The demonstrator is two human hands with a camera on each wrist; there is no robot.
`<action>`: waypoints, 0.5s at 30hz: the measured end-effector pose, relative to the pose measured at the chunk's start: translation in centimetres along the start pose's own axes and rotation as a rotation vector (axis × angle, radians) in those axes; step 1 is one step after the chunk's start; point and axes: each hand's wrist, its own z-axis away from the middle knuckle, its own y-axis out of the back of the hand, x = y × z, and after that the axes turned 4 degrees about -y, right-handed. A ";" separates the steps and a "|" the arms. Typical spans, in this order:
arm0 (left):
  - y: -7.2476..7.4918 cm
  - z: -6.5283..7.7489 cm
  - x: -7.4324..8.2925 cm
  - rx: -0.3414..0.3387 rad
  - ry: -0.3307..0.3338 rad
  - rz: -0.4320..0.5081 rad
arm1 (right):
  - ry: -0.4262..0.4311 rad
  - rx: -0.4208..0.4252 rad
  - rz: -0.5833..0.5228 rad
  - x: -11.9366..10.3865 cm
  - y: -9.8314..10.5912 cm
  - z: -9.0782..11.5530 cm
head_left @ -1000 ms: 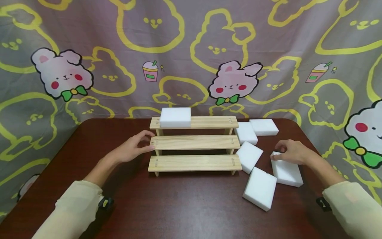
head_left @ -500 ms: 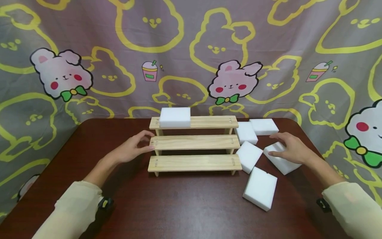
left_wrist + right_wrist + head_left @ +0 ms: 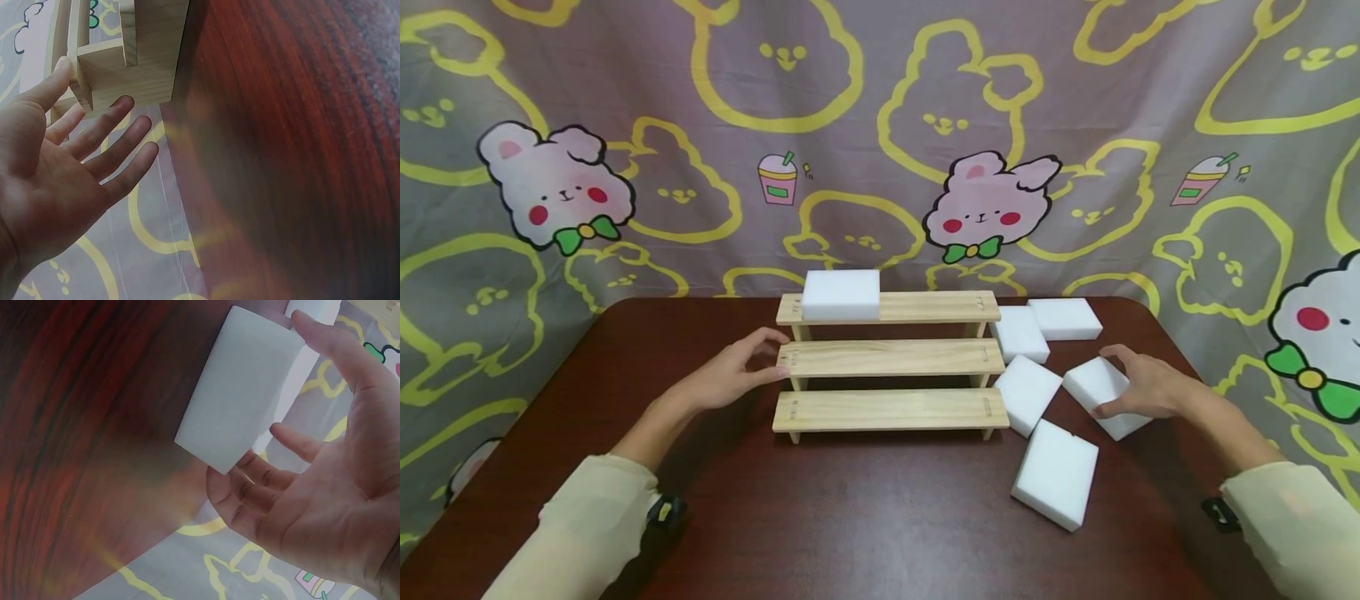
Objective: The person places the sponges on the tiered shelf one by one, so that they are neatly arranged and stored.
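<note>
A three-tier wooden display stand (image 3: 887,358) stands on the dark red table. My left hand (image 3: 737,367) pinches the left end of its middle shelf between thumb and index finger. In the left wrist view the other fingers extend loosely beside the stand's end panel (image 3: 150,84). On the right, my right hand (image 3: 1153,385) holds a white foam block (image 3: 1093,385), thumb on its near side and fingers at the far side. The right wrist view shows this block (image 3: 237,387) between thumb and curled fingers. Another white block (image 3: 841,294) sits on the top shelf, toward its left end.
Several more white blocks lie right of the stand: one at the back (image 3: 1065,318), one against the stand (image 3: 1019,335), one beside the lower shelves (image 3: 1028,395) and one nearest the front (image 3: 1057,473). A patterned curtain (image 3: 880,167) hangs behind the table (image 3: 880,517).
The block under my right hand has turned and shifted slightly back and left. My right hand spread open over it, then closed around its sides. My left hand has stayed put.
</note>
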 end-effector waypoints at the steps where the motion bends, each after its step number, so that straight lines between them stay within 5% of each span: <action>1: 0.0 0.0 0.0 0.000 0.000 0.002 | 0.006 -0.002 -0.004 0.0 0.1 0.0; 15: 0.0 0.0 -0.1 0.000 -0.006 0.001 | 0.073 0.043 -0.039 0.2 1.7 0.0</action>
